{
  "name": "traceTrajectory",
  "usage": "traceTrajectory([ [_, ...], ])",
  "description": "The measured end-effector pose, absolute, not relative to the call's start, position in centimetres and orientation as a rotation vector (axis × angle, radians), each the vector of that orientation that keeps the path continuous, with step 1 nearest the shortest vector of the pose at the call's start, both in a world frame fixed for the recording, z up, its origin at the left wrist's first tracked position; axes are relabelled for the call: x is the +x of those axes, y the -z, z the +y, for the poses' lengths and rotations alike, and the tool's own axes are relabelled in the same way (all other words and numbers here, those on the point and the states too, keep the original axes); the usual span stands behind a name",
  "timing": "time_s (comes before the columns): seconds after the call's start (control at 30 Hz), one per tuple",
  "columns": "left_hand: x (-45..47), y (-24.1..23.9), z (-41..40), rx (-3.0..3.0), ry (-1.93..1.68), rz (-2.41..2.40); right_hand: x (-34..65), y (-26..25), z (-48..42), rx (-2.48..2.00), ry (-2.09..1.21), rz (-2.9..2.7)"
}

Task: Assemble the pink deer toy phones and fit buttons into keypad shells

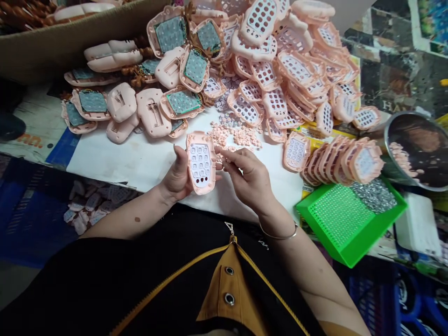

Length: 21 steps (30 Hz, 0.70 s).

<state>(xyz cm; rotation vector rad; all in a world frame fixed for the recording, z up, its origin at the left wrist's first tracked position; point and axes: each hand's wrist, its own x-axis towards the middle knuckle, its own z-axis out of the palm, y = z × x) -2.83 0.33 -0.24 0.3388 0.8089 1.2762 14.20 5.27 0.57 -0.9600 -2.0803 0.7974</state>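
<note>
My left hand (179, 173) grips a pink plastic shell (200, 164) by its left side, thumb on the near edge and fingertips showing beyond the right edge. White key pads fill most of its holes; a row of small dark holes lies at the lower end. Close to the shell's right edge is my right hand (247, 175), thumb and fingers pinched together; what they hold, if anything, is too small to make out. Loose small pink buttons (241, 136) lie on the white table surface (115, 158) just beyond my hands.
Shells with green circuit boards (185, 101) are heaped at the back left, perforated shells (296, 67) at the back right. Filled shells stand in a row (364, 161) near a green basket (336, 219) of screws. A metal bowl (385, 140) is far right, a cardboard box (70, 44) upper left.
</note>
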Motion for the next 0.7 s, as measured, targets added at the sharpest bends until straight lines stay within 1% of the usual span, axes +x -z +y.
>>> traceTrajectory([
  [0.2, -1.1, 0.2, 0.3, 0.271, -1.268, 0.759, 15.7, -1.3, 4.0, -0.924, -0.616, -2.087],
  [0.37, -0.1, -0.2, 0.3, 0.31, -1.346, 0.877, 16.0, -1.9, 2.0, -0.763, -0.331, -2.42],
  [0.43, 0.2, -0.3, 0.3, 0.314, -1.357, 0.906, 15.7, -1.9, 1.5, -0.762, -0.323, -2.447],
  [0.6, 0.6, -0.2, 0.5, 0.292, -1.34, 0.884, 15.3, -1.3, 1.5, -0.701, -0.447, -2.208],
  [0.7, 0.6, -0.6, 0.7, 0.274, -1.297, 0.87, 15.5, -0.7, 1.5, -0.632, -0.435, -2.197],
])
